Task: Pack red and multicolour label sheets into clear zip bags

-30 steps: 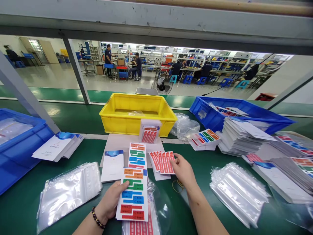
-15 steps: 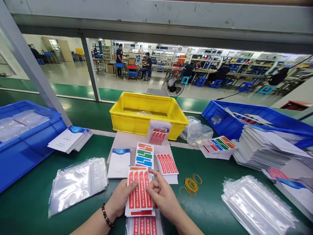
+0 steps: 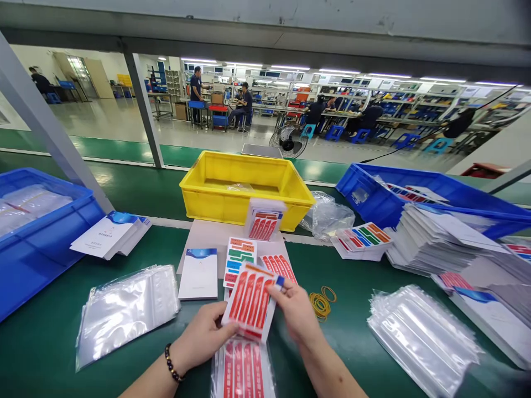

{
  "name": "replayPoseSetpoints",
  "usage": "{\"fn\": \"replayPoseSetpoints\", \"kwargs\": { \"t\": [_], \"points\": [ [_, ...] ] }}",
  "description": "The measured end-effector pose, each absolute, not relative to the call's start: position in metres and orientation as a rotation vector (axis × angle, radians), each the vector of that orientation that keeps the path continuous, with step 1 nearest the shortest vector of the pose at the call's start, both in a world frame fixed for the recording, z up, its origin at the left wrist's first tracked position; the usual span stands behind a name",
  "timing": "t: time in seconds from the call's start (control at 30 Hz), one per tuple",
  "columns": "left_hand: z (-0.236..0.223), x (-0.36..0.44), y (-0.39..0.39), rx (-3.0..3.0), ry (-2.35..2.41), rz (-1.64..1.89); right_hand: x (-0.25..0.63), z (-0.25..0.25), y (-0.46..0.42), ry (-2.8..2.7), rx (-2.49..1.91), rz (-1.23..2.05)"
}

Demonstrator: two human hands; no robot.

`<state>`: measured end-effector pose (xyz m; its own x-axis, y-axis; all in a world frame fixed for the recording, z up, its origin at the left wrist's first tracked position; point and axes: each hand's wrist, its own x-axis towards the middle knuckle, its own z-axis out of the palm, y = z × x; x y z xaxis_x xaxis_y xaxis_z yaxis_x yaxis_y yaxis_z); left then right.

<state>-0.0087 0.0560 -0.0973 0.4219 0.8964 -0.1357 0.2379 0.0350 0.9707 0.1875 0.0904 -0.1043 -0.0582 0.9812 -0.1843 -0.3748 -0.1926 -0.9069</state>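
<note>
Between both hands, tilted, is a small stack of sticker sheets (image 3: 251, 301) with red strips on the top sheet. My left hand (image 3: 205, 334) pinches its lower left side, thumb on top. Closed on the upper right corner is my right hand (image 3: 296, 309); a bit of blue shows by its fingertips. Beneath, a clear bag with red sticker sheets (image 3: 243, 370) lies at the table's front. Beyond the hands are a white booklet (image 3: 198, 276) with a blue top, a multicoloured sticker sheet (image 3: 239, 254) and a pile of red sticker sheets (image 3: 280, 265), partly covered.
Clear plastic bags lie left (image 3: 128, 312) and right (image 3: 423, 337). Rubber bands (image 3: 320, 304) rest right of my hands. A yellow bin (image 3: 244, 204) stands behind, with blue bins left (image 3: 41, 243) and right (image 3: 373, 193). Booklet stacks (image 3: 431, 243) sit at right. People work far off.
The held sheets have been raised slightly and turned clockwise. My right hand has shifted from their right side to the upper right corner. The view has moved slightly.
</note>
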Motion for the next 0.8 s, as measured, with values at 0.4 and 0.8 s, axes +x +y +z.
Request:
{"fn": "replayPoseSetpoints", "kwargs": {
  "t": [0.4,0.8],
  "points": [
    [-0.101,-0.011,0.057,1.759,0.970,0.742,0.190,-0.099,0.096,-0.799,-1.014,1.438],
    [-0.104,-0.008,0.057,1.594,0.961,0.819,0.187,-0.099,0.093,-0.933,-1.038,1.526]
  ]
}}
